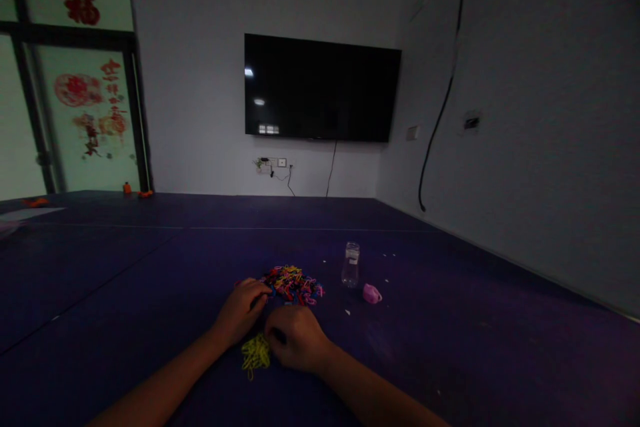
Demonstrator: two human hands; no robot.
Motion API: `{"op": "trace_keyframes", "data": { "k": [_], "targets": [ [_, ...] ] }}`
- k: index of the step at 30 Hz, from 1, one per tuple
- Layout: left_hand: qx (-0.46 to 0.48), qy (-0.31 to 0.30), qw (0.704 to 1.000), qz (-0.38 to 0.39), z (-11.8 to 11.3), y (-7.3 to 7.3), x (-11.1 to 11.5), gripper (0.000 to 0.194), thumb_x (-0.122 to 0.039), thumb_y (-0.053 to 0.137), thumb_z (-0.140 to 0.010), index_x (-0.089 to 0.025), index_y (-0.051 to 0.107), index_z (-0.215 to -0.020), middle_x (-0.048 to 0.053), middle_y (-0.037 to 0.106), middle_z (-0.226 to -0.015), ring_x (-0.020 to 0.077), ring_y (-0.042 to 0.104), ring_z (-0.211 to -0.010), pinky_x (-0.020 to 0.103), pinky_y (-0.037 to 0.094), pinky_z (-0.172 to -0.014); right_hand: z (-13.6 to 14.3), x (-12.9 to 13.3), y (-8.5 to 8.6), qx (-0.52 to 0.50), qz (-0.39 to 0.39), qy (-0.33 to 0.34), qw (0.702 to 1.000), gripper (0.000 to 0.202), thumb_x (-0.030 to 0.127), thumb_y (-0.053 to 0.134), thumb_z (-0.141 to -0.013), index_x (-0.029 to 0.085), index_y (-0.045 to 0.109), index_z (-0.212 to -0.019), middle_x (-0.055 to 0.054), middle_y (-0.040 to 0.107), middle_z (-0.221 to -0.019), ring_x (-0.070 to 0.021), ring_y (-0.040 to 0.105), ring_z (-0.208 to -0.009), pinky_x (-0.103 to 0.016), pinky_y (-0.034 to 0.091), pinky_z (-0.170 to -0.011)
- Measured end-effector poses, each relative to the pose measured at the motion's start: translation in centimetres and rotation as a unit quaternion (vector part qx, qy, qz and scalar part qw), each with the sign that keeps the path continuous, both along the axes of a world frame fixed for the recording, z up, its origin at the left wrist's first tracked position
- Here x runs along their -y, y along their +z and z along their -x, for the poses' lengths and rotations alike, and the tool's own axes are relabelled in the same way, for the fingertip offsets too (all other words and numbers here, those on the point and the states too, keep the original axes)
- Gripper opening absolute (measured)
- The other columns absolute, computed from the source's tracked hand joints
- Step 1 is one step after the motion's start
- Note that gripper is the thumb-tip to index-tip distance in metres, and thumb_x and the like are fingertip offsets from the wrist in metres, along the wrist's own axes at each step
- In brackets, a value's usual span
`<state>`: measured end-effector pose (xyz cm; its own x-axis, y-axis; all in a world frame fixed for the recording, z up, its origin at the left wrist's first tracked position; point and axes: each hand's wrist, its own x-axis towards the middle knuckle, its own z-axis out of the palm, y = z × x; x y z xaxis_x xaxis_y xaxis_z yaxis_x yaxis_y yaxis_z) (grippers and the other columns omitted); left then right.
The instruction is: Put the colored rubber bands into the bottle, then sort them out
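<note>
A heap of small multicoloured bands [293, 282] lies on the purple table [150, 267]. My left hand [243, 310] is at the heap's left edge, its fingers bent and apart near a blue band. Close to the heap's front, my right hand [296, 337] is curled with thumb and fingers together; what its fingertips hold, if anything, is too small to tell. A smaller pile of yellow-green bands [256, 352] rests just left of my right hand, below my left hand.
A clear bottle [351, 267] stands open right of the heap, with a pink cap [371, 293] beside it. Small white scraps [347, 312] are scattered nearby. Orange objects [127, 188] sit at the far left edge. A television [320, 88] hangs on the wall.
</note>
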<state>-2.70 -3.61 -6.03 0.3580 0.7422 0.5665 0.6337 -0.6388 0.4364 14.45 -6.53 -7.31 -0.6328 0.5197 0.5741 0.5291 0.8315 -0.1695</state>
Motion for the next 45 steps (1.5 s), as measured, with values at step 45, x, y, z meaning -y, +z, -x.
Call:
{"op": "trace_keyframes", "data": {
  "k": [45],
  "targets": [
    [-0.188,-0.031,0.982,0.000,0.3,-2.1,-1.4,0.043,-0.030,0.036,-0.091,-0.024,0.042,-0.133,0.005,0.045,-0.139,0.0230,0.029,-0.134,0.045,0.032,-0.106,-2.1,-3.1,0.6,0.059,0.034,-0.157,0.985,0.035,0.019,0.039,-0.088,0.020,0.055,-0.119,-0.007,0.055,-0.125,-0.0220,0.040,-0.122,-0.041,0.028,-0.103]
  ]
}}
